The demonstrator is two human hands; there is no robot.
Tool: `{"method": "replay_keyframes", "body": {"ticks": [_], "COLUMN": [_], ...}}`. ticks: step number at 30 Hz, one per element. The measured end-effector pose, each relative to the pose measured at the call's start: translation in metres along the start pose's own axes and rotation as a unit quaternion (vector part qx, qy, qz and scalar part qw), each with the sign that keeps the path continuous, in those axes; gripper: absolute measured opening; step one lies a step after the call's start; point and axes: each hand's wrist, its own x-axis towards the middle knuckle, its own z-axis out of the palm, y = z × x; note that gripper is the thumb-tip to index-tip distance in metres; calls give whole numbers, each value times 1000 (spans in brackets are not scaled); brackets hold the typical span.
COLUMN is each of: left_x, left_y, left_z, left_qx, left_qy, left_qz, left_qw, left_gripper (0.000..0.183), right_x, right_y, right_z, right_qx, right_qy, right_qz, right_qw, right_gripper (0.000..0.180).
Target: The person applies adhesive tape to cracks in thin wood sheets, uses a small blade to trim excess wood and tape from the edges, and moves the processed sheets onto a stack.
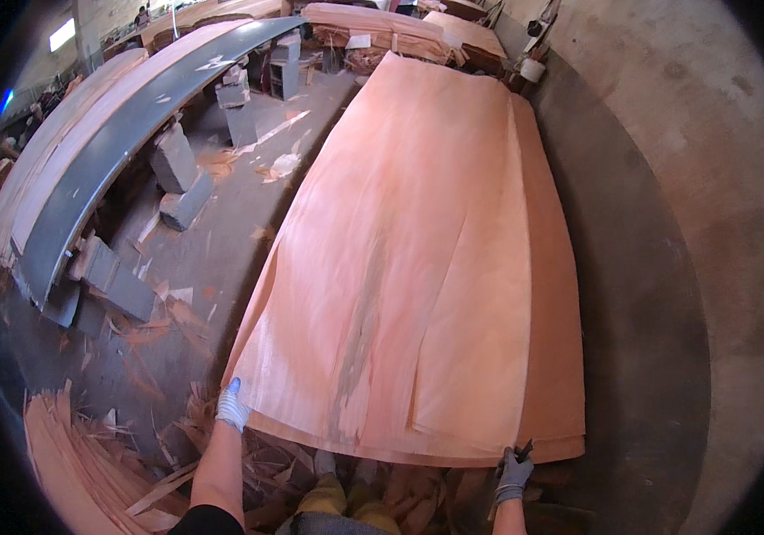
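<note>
A broad pinkish wood veneer sheet (301,321) lies on a stack before me, with a long grey-brown streak and a split along its grain. My left hand (232,406), in a striped white glove, grips the near left corner, thumb on top. At the near edge, toward the right, my right hand (513,473) in a grey glove closes on the sheet's corner. A small dark tool (524,451) sticks out of that hand; its kind is unclear. More veneer (552,321) shows beneath, along the right side.
To the left, a long dark panel (107,160) rests on grey blocks (174,157), beside further veneer sheets (67,140). Veneer scraps (87,461) litter the floor near my feet. More veneer stacks (375,27) stand at the far end. A wall (703,167) runs along the right.
</note>
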Motion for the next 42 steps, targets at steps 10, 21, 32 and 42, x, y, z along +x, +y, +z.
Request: {"method": "replay_keyframes", "body": {"ticks": [10,21,32,42], "left_x": [30,80,33,63], "left_y": [-22,-6,-61,-58], "left_z": [-58,-52,-26,-22], "left_qx": [-75,29,2,154], "left_qy": [61,119,191,341], "left_qz": [86,108,-7,121], "left_qw": [992,987,982,919], "left_gripper": [51,56,67,23], "right_x": [17,61,131,173], "right_y": [9,12,87,154], "right_z": [9,31,-14,-41], "right_qx": [-11,-10,-101,-136], "right_qy": [29,39,-74,-42], "right_qz": [-21,-19,25,27], "right_qw": [999,999,992,989], "right_gripper": [13,12,17,40]}}
